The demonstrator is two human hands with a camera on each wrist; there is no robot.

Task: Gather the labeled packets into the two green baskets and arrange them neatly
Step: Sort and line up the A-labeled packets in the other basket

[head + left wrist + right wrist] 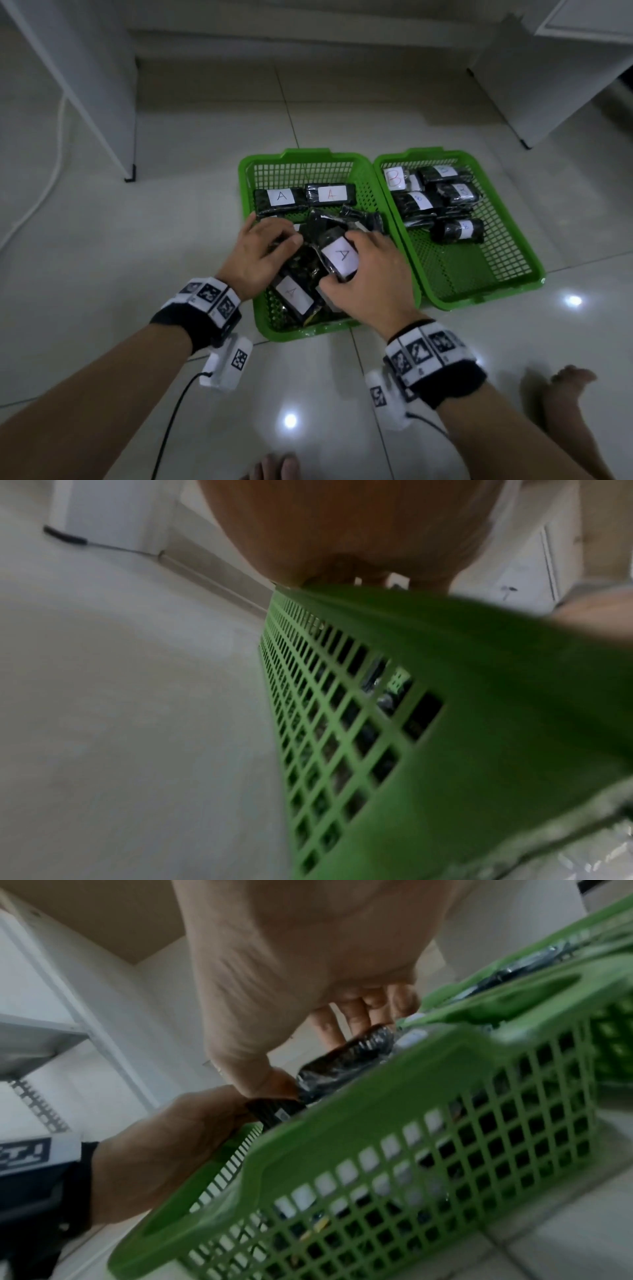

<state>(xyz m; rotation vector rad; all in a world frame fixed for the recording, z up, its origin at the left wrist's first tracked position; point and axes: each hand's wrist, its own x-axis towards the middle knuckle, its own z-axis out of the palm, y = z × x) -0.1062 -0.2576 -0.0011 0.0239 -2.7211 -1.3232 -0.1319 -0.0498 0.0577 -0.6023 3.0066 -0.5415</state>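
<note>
Two green baskets stand side by side on the tiled floor. The left basket (363, 178) holds dark packets labeled A; two (281, 198) lie flat along its far wall and one (294, 294) lies near its front. My right hand (356, 270) grips another A packet (337, 255) from above, seen as a dark wrapper (342, 1064) under its fingers (359, 1010). My left hand (277, 240) curls over a dark packet (274, 1112) beside it. The right basket (479, 274) holds several B packets (442, 202) at its far end. The left wrist view shows only the basket wall (377, 723).
A white shelf unit (102, 85) stands at the far left with a white cable (51, 171) on the floor beside it. A white cabinet (548, 85) stands at the far right. My bare feet (568, 404) rest on the tiles near me.
</note>
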